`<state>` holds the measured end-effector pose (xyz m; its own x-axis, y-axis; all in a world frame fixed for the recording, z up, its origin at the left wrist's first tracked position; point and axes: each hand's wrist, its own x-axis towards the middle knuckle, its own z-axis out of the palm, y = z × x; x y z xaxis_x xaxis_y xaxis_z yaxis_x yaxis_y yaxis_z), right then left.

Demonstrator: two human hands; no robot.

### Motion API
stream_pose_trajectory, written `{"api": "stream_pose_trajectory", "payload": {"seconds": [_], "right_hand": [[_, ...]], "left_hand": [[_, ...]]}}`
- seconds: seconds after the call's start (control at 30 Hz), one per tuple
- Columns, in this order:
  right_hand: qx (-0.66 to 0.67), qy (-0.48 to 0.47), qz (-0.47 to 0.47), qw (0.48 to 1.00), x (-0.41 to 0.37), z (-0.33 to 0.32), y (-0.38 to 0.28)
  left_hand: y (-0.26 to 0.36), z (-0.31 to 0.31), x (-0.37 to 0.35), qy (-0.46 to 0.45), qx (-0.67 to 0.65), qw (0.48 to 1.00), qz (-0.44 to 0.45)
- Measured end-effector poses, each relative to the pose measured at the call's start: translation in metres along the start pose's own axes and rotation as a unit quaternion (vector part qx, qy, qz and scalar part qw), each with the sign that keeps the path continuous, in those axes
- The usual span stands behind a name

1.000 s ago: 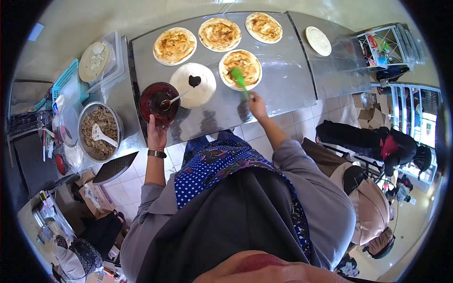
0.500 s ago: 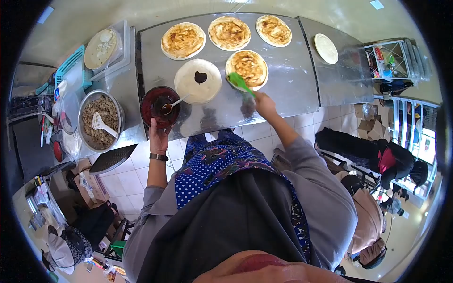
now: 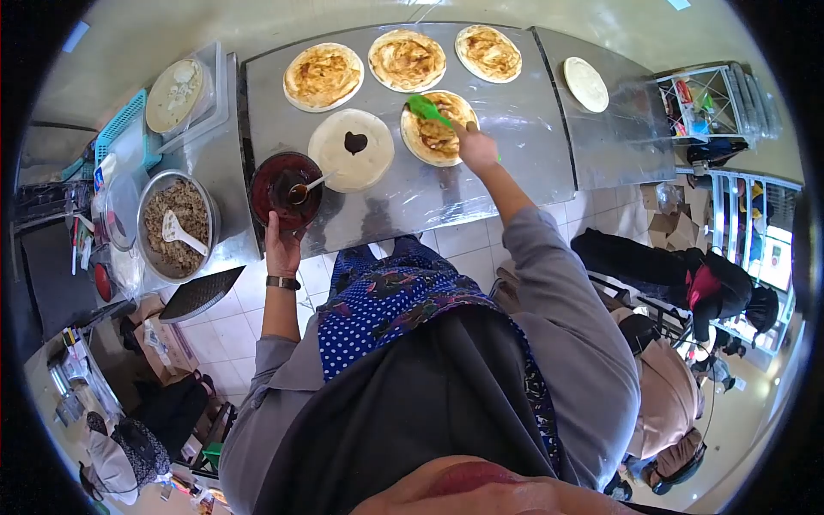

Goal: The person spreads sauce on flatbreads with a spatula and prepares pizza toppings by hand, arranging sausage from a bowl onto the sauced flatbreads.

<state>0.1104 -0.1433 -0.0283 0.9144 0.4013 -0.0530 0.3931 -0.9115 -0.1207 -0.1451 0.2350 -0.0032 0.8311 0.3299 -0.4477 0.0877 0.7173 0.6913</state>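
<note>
My right hand (image 3: pixel 478 151) is closed around the handle of a green spatula (image 3: pixel 424 107). The spatula's head lies at the upper left of a round flat dough base (image 3: pixel 442 142) smeared with brown sauce. My left hand (image 3: pixel 283 243) grips the near rim of a dark red bowl (image 3: pixel 263 196). Inside that bowl rests a spoon (image 3: pixel 314 184) with brown sauce in it, its pale handle over the rim. Between bowl and spatula lies a plain dough round (image 3: pixel 360 163) with one dark blob of sauce (image 3: pixel 354 142) on it.
Sauced dough rounds (image 3: pixel 324 77) (image 3: pixel 408 61) (image 3: pixel 488 53) line the back of the steel table (image 3: pixel 481 199). A plain round (image 3: pixel 585 84) lies on the right table. At left stands a metal bowl (image 3: pixel 212 223) of crumbly filling with a white spoon (image 3: pixel 182 232). Other people are behind.
The green spatula has moved up over the nearest sauced round, from its left side to the upper left. My right hand has moved up with it. My left hand stays on the bowl.
</note>
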Motion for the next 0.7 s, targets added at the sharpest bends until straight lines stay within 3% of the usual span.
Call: {"api": "stream_pose_trajectory", "payload": {"seconds": [0.1,0.17,0.23,0.3,0.37,0.43,0.5,0.57,0.7], "right_hand": [[-0.018,-0.078,0.132,0.988,0.007,0.005,0.013],[0.033,-0.04,0.207,0.977,-0.025,0.008,0.035],[0.055,-0.006,0.224,0.973,-0.074,0.015,0.042],[0.144,0.046,0.21,0.966,-0.121,0.039,0.035],[0.307,-0.062,0.222,0.923,-0.144,0.028,-0.002],[0.463,-0.112,0.204,0.855,-0.138,0.017,-0.049],[0.475,-0.078,0.18,0.858,-0.111,0.027,-0.087],[0.415,-0.036,0.129,0.9,-0.077,0.046,-0.118],[0.338,-0.045,0.076,0.937,-0.064,0.077,-0.171]], "left_hand": [[-0.001,-0.001,-0.002,0.009,-0.031,0.999,0.001],[-0.001,-0.006,-0.005,0.004,-0.031,1.0,0.0],[-0.001,-0.012,-0.005,-0.001,-0.035,0.999,0.002],[-0.002,-0.023,-0.006,0.007,-0.046,0.999,-0.017],[-0.002,-0.033,-0.006,0.002,-0.034,0.999,-0.017],[0.002,-0.037,-0.008,-0.002,-0.02,1.0,-0.017],[0.008,-0.031,-0.012,0.001,-0.002,1.0,0.003],[0.009,-0.034,-0.014,0.004,-0.016,1.0,0.009],[0.014,-0.048,-0.027,-0.002,-0.004,1.0,-0.001]]}}
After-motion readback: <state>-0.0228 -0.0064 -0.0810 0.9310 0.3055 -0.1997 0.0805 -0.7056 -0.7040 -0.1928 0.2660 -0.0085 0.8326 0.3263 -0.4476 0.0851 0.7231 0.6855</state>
